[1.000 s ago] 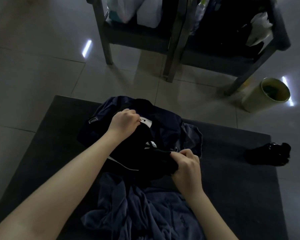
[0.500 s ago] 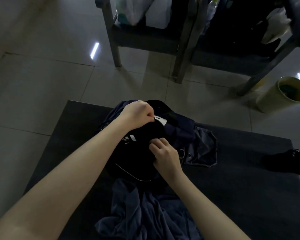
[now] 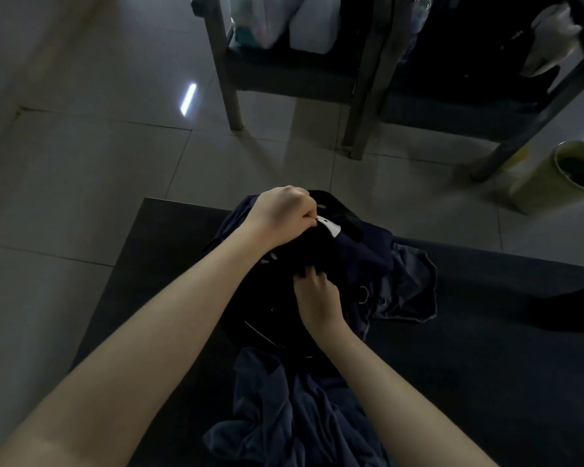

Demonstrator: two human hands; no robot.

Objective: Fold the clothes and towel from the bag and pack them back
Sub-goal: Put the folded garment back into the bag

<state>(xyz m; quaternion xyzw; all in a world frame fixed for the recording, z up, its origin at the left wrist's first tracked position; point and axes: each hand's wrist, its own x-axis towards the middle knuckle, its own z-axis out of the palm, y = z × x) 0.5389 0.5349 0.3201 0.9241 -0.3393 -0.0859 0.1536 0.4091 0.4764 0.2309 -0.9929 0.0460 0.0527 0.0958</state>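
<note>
A black bag (image 3: 267,315) with white trim sits on the dark table (image 3: 169,251), wrapped in dark navy cloth. My left hand (image 3: 280,212) grips the bag's far rim next to a white label (image 3: 331,227). My right hand (image 3: 314,294) has its fingers curled into the black fabric at the bag's mouth; what they hold is hidden. A navy garment (image 3: 368,254) lies under the bag. A blue-grey garment (image 3: 408,291) with eyelets spreads to the right. Another crumpled blue garment (image 3: 284,416) lies near me between my forearms.
A small black object (image 3: 567,308) lies at the table's right edge. Beyond the table are tiled floor, two chairs (image 3: 284,75) loaded with bags and clothes, and a yellow-green bin (image 3: 553,176) at far right.
My right hand has moved up and left from the bag's near side to its mouth. My left hand keeps its grip on the far rim. The view has shifted right.
</note>
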